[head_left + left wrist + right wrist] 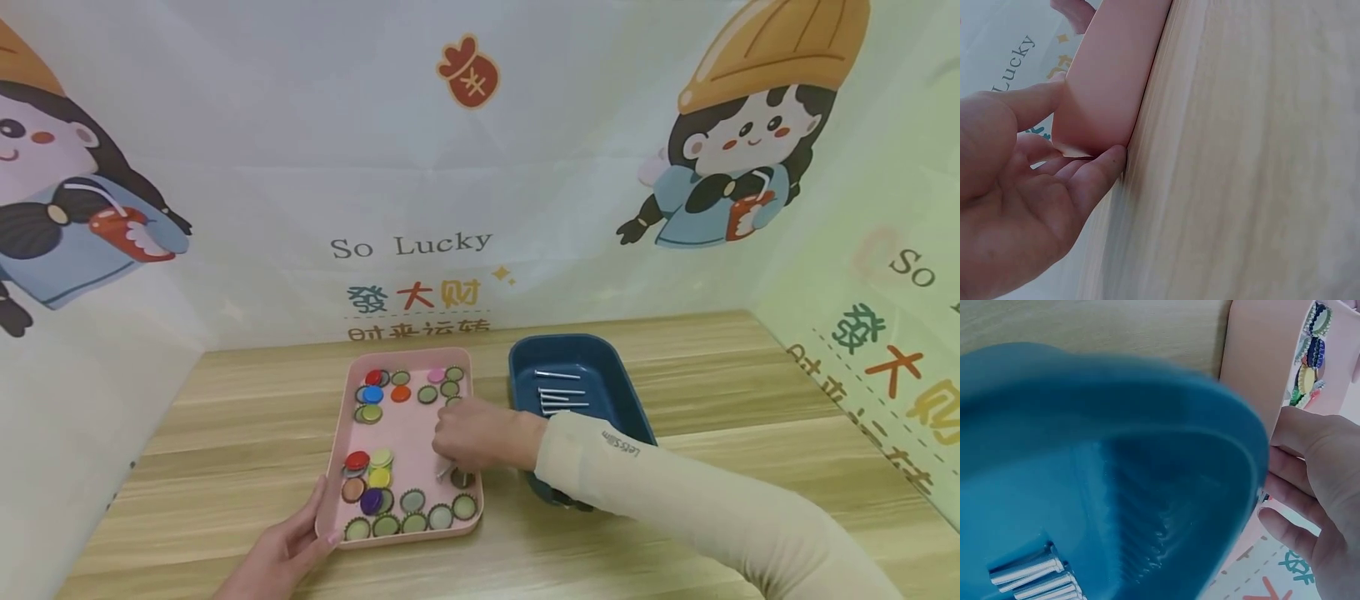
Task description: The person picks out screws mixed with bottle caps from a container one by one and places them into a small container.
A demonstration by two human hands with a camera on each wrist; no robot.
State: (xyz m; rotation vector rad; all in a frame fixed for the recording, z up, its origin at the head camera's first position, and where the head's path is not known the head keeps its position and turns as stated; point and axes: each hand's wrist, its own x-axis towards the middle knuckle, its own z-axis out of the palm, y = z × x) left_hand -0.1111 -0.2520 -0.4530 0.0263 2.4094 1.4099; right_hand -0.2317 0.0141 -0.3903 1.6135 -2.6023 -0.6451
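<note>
A pink tray [401, 437] lies on the table with several bottle caps [372, 394] in it, of many colours, some face up and some with the fluted side up. My left hand [281, 537] holds its near left corner, thumb at the rim and fingers against the outer wall [1110, 81]. Over the tray's right side, my right hand [476, 435] has its fingers curled downward; a silver nail [446, 471] pokes out beneath them. The right fingertips are hidden in the head view. To the right, a blue tray [630, 387] contains several silver nails [561, 392].
The right sleeve [675, 492] crosses over the near part of the blue tray. A wood-grain table [712, 400] carries both trays, with a gap of tabletop between them. Behind it hangs a printed white cloth [570, 208], and similar cloth walls stand at both sides.
</note>
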